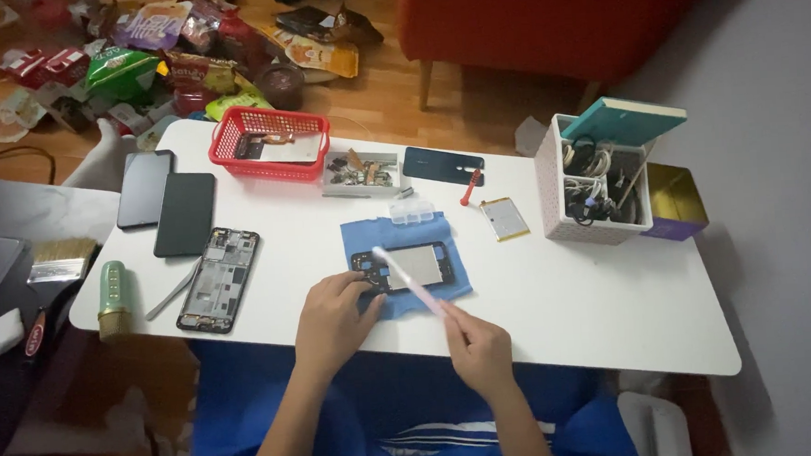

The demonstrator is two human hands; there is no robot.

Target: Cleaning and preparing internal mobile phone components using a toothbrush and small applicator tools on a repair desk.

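An opened phone frame (pixel 414 265) lies on a blue cloth (pixel 443 231) near the front of the white table (pixel 594 292). My left hand (pixel 330 317) rests at the frame's left end, its fingers touching it. My right hand (pixel 478 346) grips a thin pale pink tool (pixel 408 281) that slants up and left, its tip over the frame's upper left part.
Left of the cloth lie another stripped phone frame (pixel 219 279), tweezers (pixel 173 292), two dark phones (pixel 165 202) and a green cylinder (pixel 112 299). Behind are a red basket (pixel 270 144), a parts tray (pixel 360 172), a battery (pixel 504 219) and a white box (pixel 593 179) of cables.
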